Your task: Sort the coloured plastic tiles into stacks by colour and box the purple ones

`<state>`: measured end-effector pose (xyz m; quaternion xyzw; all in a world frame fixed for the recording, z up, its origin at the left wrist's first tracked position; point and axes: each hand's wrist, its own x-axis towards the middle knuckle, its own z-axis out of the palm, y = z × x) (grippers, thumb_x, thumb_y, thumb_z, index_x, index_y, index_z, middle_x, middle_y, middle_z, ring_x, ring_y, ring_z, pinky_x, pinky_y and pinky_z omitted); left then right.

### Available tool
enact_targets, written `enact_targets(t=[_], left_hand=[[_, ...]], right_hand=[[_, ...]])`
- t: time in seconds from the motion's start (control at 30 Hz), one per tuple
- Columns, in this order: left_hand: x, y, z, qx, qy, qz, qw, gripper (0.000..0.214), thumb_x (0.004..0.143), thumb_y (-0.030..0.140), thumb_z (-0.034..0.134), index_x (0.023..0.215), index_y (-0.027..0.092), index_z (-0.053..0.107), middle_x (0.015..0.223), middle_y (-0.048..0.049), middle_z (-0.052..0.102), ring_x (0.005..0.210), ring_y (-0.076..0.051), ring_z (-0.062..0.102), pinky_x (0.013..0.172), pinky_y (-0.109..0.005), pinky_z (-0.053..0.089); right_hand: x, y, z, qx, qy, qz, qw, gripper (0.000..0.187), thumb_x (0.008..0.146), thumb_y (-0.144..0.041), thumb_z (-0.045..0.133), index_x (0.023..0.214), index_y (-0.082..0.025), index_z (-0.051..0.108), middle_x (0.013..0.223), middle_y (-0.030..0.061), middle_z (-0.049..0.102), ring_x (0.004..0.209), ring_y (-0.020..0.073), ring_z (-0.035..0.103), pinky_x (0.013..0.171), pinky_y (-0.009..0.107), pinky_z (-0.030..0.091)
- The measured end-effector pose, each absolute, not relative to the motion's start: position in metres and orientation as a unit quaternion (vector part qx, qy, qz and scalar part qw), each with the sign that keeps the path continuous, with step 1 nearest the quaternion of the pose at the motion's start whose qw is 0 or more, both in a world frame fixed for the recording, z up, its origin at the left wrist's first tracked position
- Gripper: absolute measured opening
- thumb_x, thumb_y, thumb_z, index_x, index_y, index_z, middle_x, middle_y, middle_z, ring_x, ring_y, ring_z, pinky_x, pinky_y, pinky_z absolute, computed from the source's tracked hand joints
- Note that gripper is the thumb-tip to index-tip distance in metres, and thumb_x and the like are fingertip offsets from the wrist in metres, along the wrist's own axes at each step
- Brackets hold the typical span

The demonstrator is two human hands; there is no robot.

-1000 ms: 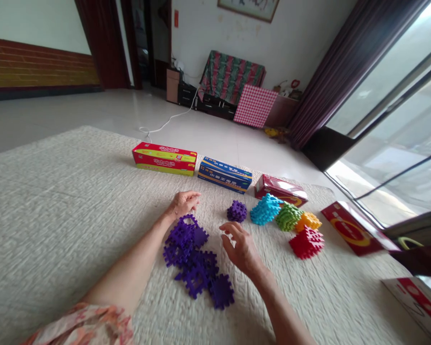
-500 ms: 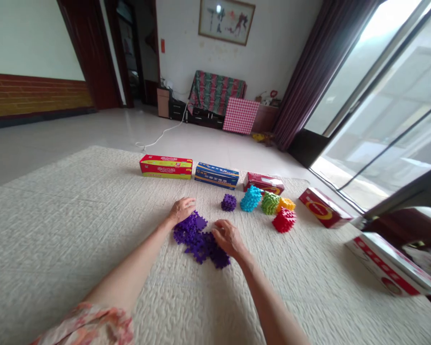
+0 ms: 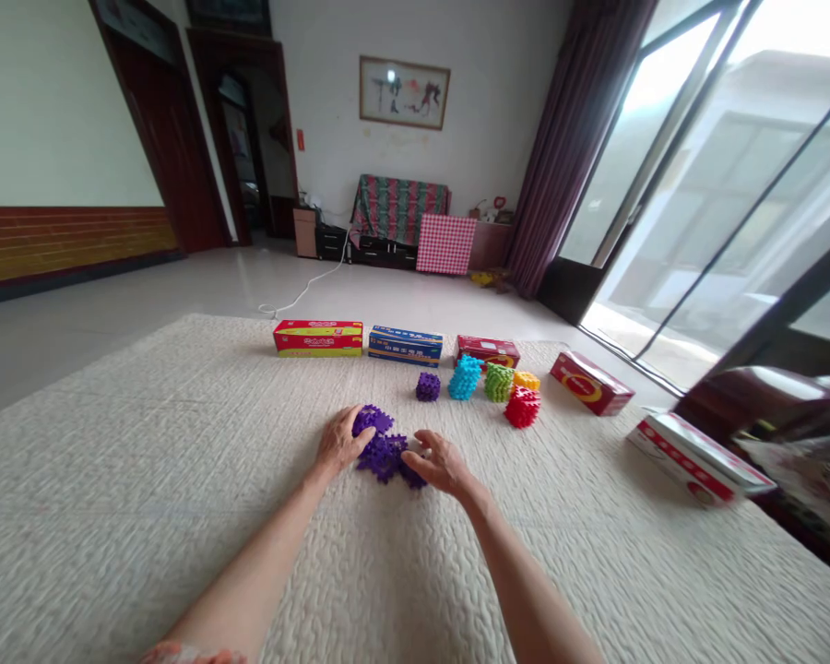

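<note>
A loose heap of purple toothed, gear-like pieces [image 3: 383, 458] lies on the cream quilted cover, between my hands. My left hand [image 3: 340, 444] curves against the heap's left side, thumb and fingers spread. From the right, my right hand [image 3: 443, 463] reaches over the heap's right end, its thumb and fingers apart and partly covering some pieces. Behind the heap stands a small purple stack [image 3: 428, 386] of similar pieces. To its right are a light blue stack [image 3: 465, 378], a green stack [image 3: 499, 382], a yellow stack [image 3: 527, 380] and a red stack [image 3: 522, 407].
Along the far side of the quilted cover [image 3: 200, 443] stand a red-and-yellow box [image 3: 318, 339], a blue box [image 3: 405, 346] and a dark red box [image 3: 488, 351]. Another dark red box [image 3: 590, 383] and a white-and-red box [image 3: 695, 458] stand at the right.
The camera view has tilted up. My left hand has come down along the heap's left side, and the purple pieces sit closer together between both hands.
</note>
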<state>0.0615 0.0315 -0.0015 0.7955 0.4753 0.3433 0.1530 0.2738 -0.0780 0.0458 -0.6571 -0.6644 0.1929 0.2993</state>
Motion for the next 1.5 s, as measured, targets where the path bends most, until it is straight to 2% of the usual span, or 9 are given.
enact_targets(t=[0.2, 0.3, 0.5, 0.67, 0.83, 0.97, 1.2, 1.5], left_hand=[[0.06, 0.028, 0.003, 0.802, 0.446, 0.346, 0.196, 0.053, 0.084, 0.045, 0.05, 0.13, 0.019, 0.049, 0.13, -0.01, 0.057, 0.122, -0.025, 0.051, 0.106, -0.042, 0.038], [0.057, 0.023, 0.004, 0.819, 0.408, 0.343, 0.213, 0.06, 0.08, 0.047, 0.055, 0.133, 0.018, 0.046, 0.135, -0.0117, 0.052, 0.127, -0.026, 0.046, 0.108, -0.042, 0.035], [0.051, 0.007, -0.001, 0.86, 0.372, 0.292, 0.191, 0.085, 0.067, 0.051, 0.069, 0.139, 0.016, 0.039, 0.148, -0.0169, 0.033, 0.137, -0.032, 0.031, 0.112, -0.047, 0.027], [0.054, -0.007, 0.001, 0.876, 0.372, 0.266, 0.151, 0.098, 0.057, 0.046, 0.076, 0.14, 0.012, 0.038, 0.149, -0.0199, 0.03, 0.137, -0.034, 0.029, 0.113, -0.046, 0.026], [0.059, -0.008, 0.0, 0.863, 0.387, 0.285, 0.154, 0.09, 0.061, 0.04, 0.074, 0.14, 0.014, 0.039, 0.147, -0.0182, 0.034, 0.136, -0.033, 0.032, 0.112, -0.047, 0.028], [0.066, 0.002, -0.007, 0.855, 0.369, 0.326, 0.163, 0.084, 0.065, 0.034, 0.071, 0.139, 0.015, 0.039, 0.146, -0.0163, 0.037, 0.135, -0.03, 0.035, 0.112, -0.045, 0.03], [0.088, 0.027, -0.008, 0.833, 0.355, 0.39, 0.167, 0.071, 0.069, 0.027, 0.068, 0.135, 0.018, 0.044, 0.139, -0.013, 0.046, 0.13, -0.027, 0.042, 0.11, -0.045, 0.035], [0.118, 0.052, -0.004, 0.783, 0.411, 0.441, 0.153, 0.059, 0.07, 0.022, 0.064, 0.127, 0.013, 0.052, 0.13, -0.0146, 0.055, 0.122, -0.026, 0.05, 0.106, -0.041, 0.04]], right_hand=[[0.268, -0.097, 0.036, -0.66, -0.647, 0.205, 0.322, 0.062, 0.073, -0.043, 0.065, 0.125, -0.013, 0.051, 0.114, 0.0156, 0.06, 0.1, 0.0256, 0.061, 0.084, 0.037, 0.047], [0.263, -0.1, 0.03, -0.655, -0.65, 0.191, 0.334, 0.066, 0.07, -0.04, 0.068, 0.128, -0.015, 0.048, 0.119, 0.0161, 0.057, 0.105, 0.0267, 0.059, 0.089, 0.039, 0.046], [0.253, -0.103, 0.024, -0.647, -0.668, 0.135, 0.342, 0.065, 0.067, -0.031, 0.069, 0.125, -0.014, 0.047, 0.122, 0.0169, 0.054, 0.111, 0.0276, 0.055, 0.094, 0.04, 0.044], [0.244, -0.104, 0.016, -0.639, -0.68, 0.084, 0.348, 0.053, 0.07, -0.023, 0.064, 0.12, -0.012, 0.049, 0.119, 0.0158, 0.055, 0.111, 0.0262, 0.054, 0.095, 0.039, 0.043], [0.236, -0.104, 0.005, -0.638, -0.673, 0.033, 0.374, 0.036, 0.076, -0.013, 0.051, 0.111, -0.015, 0.054, 0.111, 0.0129, 0.059, 0.105, 0.0249, 0.055, 0.093, 0.041, 0.043], [0.237, -0.097, 0.004, -0.608, -0.692, 0.033, 0.386, 0.039, 0.074, -0.008, 0.05, 0.111, -0.017, 0.055, 0.111, 0.0114, 0.059, 0.105, 0.024, 0.054, 0.093, 0.039, 0.044], [0.251, -0.057, 0.012, -0.596, -0.69, 0.065, 0.406, 0.039, 0.07, -0.01, 0.055, 0.108, -0.017, 0.058, 0.105, 0.0101, 0.061, 0.099, 0.0229, 0.058, 0.09, 0.038, 0.046], [0.264, -0.015, 0.005, -0.579, -0.68, 0.071, 0.445, 0.038, 0.074, -0.017, 0.055, 0.112, -0.018, 0.054, 0.11, 0.0095, 0.06, 0.102, 0.0224, 0.059, 0.091, 0.039, 0.048]])
